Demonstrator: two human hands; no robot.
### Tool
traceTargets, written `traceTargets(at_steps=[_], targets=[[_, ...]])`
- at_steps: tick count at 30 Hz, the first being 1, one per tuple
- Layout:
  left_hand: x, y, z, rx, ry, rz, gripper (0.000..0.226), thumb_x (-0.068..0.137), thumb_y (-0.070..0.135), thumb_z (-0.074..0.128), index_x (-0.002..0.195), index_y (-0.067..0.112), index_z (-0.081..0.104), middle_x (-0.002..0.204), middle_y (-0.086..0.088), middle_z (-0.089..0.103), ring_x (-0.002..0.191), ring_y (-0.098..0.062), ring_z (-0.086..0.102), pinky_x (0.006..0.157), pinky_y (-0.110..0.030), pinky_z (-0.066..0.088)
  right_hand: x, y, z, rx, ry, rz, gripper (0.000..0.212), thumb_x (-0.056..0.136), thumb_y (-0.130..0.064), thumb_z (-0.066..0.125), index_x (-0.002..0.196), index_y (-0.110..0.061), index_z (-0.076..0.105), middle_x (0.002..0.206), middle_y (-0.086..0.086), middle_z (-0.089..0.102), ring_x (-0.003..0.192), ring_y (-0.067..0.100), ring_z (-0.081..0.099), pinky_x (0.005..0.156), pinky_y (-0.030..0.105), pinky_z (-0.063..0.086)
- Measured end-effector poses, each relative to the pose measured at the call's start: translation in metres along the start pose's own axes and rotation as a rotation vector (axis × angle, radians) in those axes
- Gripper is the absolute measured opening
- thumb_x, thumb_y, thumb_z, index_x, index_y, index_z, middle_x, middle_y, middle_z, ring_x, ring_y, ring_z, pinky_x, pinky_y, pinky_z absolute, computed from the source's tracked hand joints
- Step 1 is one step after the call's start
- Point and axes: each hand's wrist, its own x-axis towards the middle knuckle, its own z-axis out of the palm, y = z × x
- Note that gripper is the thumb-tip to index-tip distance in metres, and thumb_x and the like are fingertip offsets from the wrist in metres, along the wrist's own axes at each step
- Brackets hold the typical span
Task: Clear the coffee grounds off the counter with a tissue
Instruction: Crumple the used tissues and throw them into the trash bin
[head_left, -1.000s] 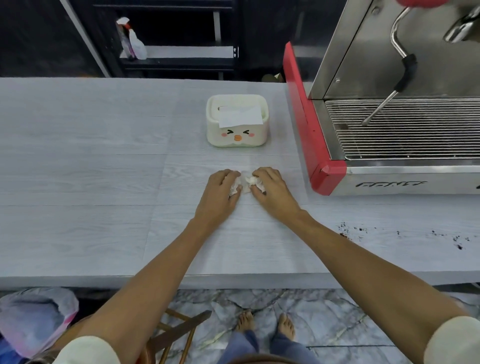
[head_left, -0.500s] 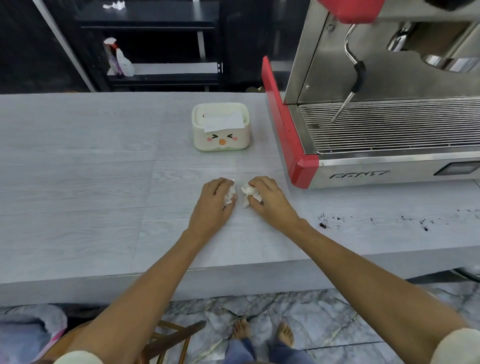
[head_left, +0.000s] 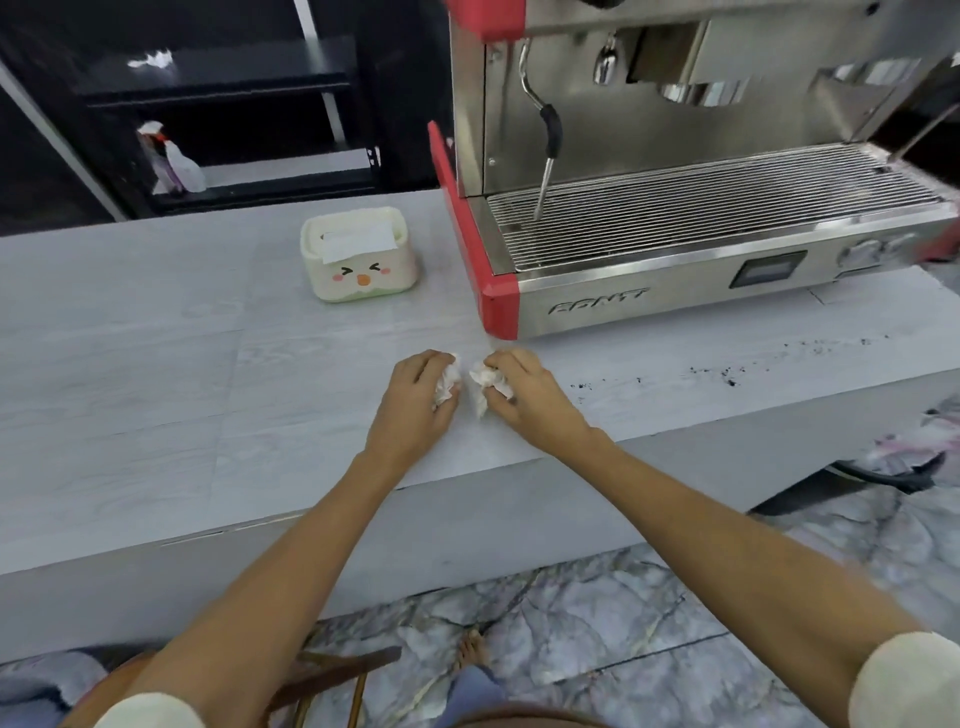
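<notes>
Both hands rest on the pale grey counter, just in front of the espresso machine's red corner. My left hand is closed over a crumpled white tissue piece. My right hand grips another crumpled tissue piece; a narrow gap separates the two pieces. Dark coffee grounds lie scattered on the counter to the right of my right hand, along the front of the machine. A cream tissue box with a cartoon face stands behind my hands, with a sheet sticking out of its top.
The steel and red espresso machine fills the back right, with its steam wand over the drip grate. A spray bottle stands on a dark shelf behind the counter. The counter's front edge runs just below my wrists; a wooden stool stands below.
The two tissue pieces, close together a second ago, have come slightly apart. The view has swung right, showing more of the machine and grounds. My hands stay in the same spot.
</notes>
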Motion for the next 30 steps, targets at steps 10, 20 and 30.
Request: traceTargets(at_steps=[10,20,30], targets=[[-0.001,0.144,0.068,-0.033,-0.05,0.125,0.033,0.095,0.024,0.064,0.126,0.013,0.06,0.128,-0.003,0.059,0.117,-0.022,0.051,0.097,-0.022,0.038,-0.104,0.079,-0.101,-0.047,0.111,0.072,0.033,0.088,-0.011,0.064,0.117,0.001,0.057,0.116,0.016,0.057,0.105,0.028,0.05,0.085,-0.001,0.022],[0.014,0.282,0.184,-0.125,-0.181,0.259,0.031,0.095,0.026,0.063,0.123,0.013,0.061,0.126,-0.004,0.061,0.115,-0.027,0.053,0.092,-0.031,0.046,-0.206,0.184,-0.195,-0.131,0.219,0.266,0.031,0.088,-0.013,0.064,0.115,0.002,0.057,0.112,0.015,0.058,0.101,0.03,0.052,0.079,0.016,0.03],[0.051,0.381,0.32,-0.207,-0.413,0.384,0.032,0.095,0.026,0.061,0.124,0.012,0.06,0.117,-0.005,0.06,0.109,-0.027,0.056,0.084,-0.038,0.051,-0.283,0.299,-0.263,-0.198,0.299,0.515,0.033,0.089,-0.015,0.063,0.116,0.002,0.056,0.112,0.016,0.057,0.101,0.031,0.053,0.083,0.02,0.031]])
